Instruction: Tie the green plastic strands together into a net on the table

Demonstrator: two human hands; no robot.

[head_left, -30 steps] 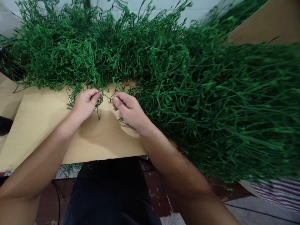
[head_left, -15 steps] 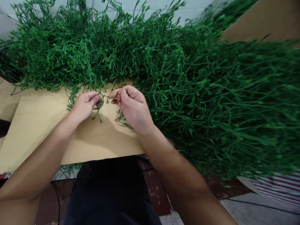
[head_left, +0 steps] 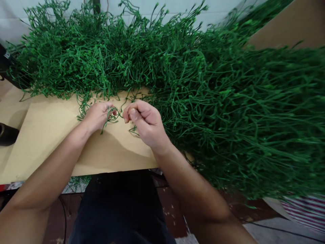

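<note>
My left hand (head_left: 98, 117) is closed on a thin green artificial plant sprig (head_left: 115, 118), whose curled stems stick out past the fingertips. Just to the right, my right hand (head_left: 147, 123) is pinched, thumb against the forefinger. One stem runs across to its fingertips, but what lies inside the pinch is hidden. Both hands are over a tan board (head_left: 101, 156). A few loose sprigs (head_left: 134, 130) lie on it below my right hand, and more sprigs (head_left: 83, 106) lie beside my left wrist.
A big heap of green artificial stems (head_left: 162, 64) spans the back and spreads down the right side. A dark cylinder (head_left: 8, 135) lies at the left, below a black object (head_left: 12, 67) with white lettering. A brown panel (head_left: 291, 27) slants at upper right. Striped cloth (head_left: 304, 211) shows at lower right.
The view has shifted slightly, so things appear further right. My left hand has turned, and the sprig's stems now point right. The right hand's fingers have curled in more tightly.
</note>
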